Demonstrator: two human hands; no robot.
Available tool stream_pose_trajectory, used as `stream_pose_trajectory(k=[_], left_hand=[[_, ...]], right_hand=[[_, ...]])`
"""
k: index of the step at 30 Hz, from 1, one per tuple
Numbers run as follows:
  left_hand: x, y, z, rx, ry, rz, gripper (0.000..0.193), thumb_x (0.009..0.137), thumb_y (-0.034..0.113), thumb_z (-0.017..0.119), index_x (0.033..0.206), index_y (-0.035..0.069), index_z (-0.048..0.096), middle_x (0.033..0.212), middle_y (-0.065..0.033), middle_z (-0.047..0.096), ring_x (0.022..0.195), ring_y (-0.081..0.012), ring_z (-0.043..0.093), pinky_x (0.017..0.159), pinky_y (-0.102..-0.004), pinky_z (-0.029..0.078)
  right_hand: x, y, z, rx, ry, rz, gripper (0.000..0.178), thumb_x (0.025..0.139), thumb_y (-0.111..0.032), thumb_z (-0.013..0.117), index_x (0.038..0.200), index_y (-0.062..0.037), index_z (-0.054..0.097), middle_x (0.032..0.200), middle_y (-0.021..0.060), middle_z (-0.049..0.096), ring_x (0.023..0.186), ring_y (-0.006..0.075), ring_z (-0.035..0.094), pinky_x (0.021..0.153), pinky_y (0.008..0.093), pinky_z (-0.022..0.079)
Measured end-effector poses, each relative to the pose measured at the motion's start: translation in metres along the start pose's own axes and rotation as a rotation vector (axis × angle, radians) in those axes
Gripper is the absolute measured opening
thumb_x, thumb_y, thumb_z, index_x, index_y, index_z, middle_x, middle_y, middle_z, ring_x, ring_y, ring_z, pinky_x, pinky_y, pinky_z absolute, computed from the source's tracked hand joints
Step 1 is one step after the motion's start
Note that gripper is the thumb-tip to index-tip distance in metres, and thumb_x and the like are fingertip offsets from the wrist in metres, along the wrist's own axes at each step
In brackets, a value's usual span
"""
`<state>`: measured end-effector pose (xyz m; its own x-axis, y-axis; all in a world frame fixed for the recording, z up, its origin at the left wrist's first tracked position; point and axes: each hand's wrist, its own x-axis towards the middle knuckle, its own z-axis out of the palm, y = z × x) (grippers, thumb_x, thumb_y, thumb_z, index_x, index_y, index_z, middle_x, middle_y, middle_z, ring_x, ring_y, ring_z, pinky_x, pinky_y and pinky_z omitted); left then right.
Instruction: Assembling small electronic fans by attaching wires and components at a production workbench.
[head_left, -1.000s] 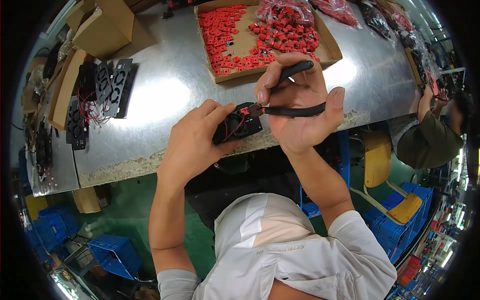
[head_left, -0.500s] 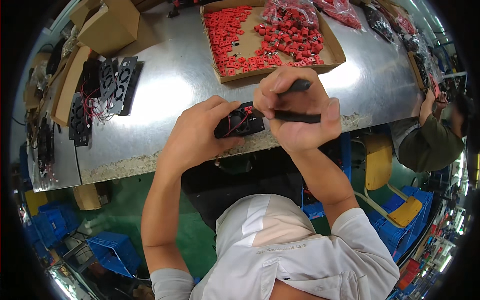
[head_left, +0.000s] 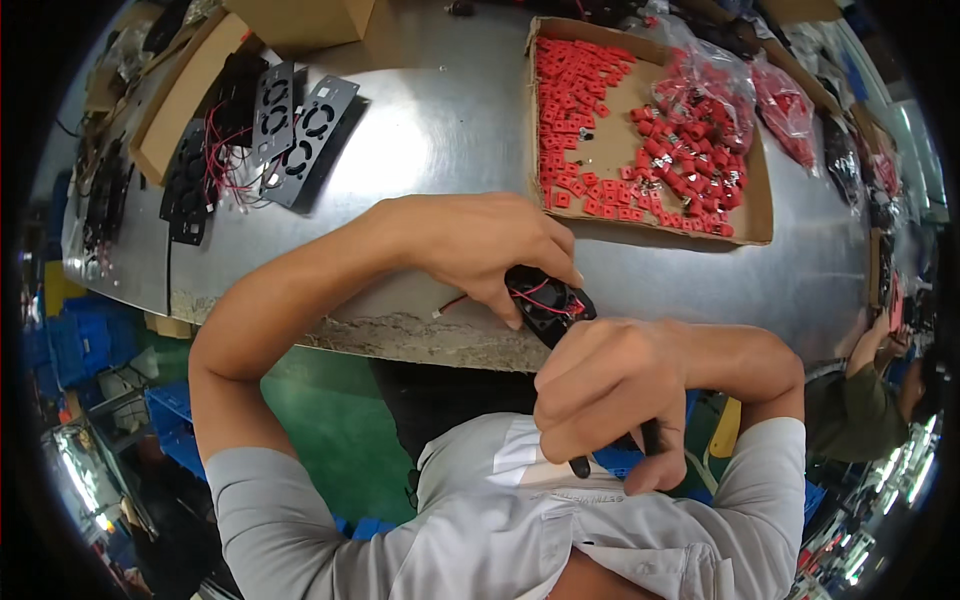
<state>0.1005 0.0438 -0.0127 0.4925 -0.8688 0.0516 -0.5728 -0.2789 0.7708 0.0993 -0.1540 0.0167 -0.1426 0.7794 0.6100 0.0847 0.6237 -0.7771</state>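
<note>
My left hand (head_left: pixel 488 240) grips a black fan panel (head_left: pixel 540 318) at the table's front edge, fingers over its far side and thumb near. Red and black wires cross the fan, and a red part (head_left: pixel 575 307) sits at its right end. A white wire plug (head_left: pixel 438 313) pokes out left of the panel. My right hand (head_left: pixel 615 385) is closed round black-handled pliers (head_left: pixel 652 437), knuckles up, just beside the panel's right end. Both handle ends show below my fingers. The pliers' jaws are hidden by my hand, so I cannot see what they touch.
A shallow cardboard tray (head_left: pixel 655 225) of red plastic parts stands at the back right, with clear bags (head_left: pixel 783 110) of red parts beside it. Several fan panels (head_left: pixel 310 140) with loose wires lie at the left. Another person's arm (head_left: pixel 868 340) shows at the far right.
My view has shifted left. The fan panel has been turned, its red end now pointing nearer me. My right hand has rolled over, bringing the plier handles down toward my body.
</note>
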Motion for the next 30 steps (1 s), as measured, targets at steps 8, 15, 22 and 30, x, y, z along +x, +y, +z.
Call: stream_pose_trajectory(k=[8,15,22,30], left_hand=[[-0.011,0.009,0.005,0.160,0.083,-0.174,0.060,0.067,0.025,0.083,0.121,0.006,0.063,0.104,-0.0099,0.063,0.096,-0.0333,0.062,0.081,-0.0430,0.049],[-0.005,0.036,0.029,0.253,0.273,-0.229,0.061,0.066,0.025,0.085,0.122,0.009,0.064,0.107,-0.0100,0.063,0.096,-0.0329,0.062,0.082,-0.0410,0.051],[-0.007,0.055,0.047,0.227,0.338,-0.397,0.067,0.065,0.022,0.087,0.125,0.009,0.062,0.107,-0.0110,0.063,0.095,-0.0311,0.062,0.083,-0.0377,0.050],[-0.007,0.071,0.073,0.263,0.499,-0.505,0.063,0.068,0.025,0.085,0.126,0.011,0.062,0.102,-0.0111,0.061,0.089,-0.0323,0.062,0.079,-0.0398,0.051]], right_hand=[[-0.015,-0.017,-0.015,0.005,0.539,0.181,0.070,0.095,-0.060,0.043,0.096,0.0065,0.063,0.077,0.0123,0.061,0.066,0.0253,0.060,0.061,0.0363,0.050],[-0.062,-0.054,0.054,0.057,1.034,-0.163,0.066,0.094,-0.071,0.035,0.105,-0.0082,0.054,0.083,0.0098,0.053,0.060,0.0202,0.050,0.055,0.0346,0.040],[-0.072,-0.037,0.107,0.134,1.227,-0.295,0.068,0.094,-0.071,0.032,0.105,-0.0091,0.056,0.080,0.0100,0.052,0.057,0.0209,0.049,0.051,0.0347,0.038],[-0.065,-0.053,0.056,0.063,1.162,-0.050,0.082,0.090,-0.078,0.028,0.109,-0.0024,0.055,0.086,0.0142,0.052,0.070,0.0240,0.049,0.062,0.0376,0.040]])
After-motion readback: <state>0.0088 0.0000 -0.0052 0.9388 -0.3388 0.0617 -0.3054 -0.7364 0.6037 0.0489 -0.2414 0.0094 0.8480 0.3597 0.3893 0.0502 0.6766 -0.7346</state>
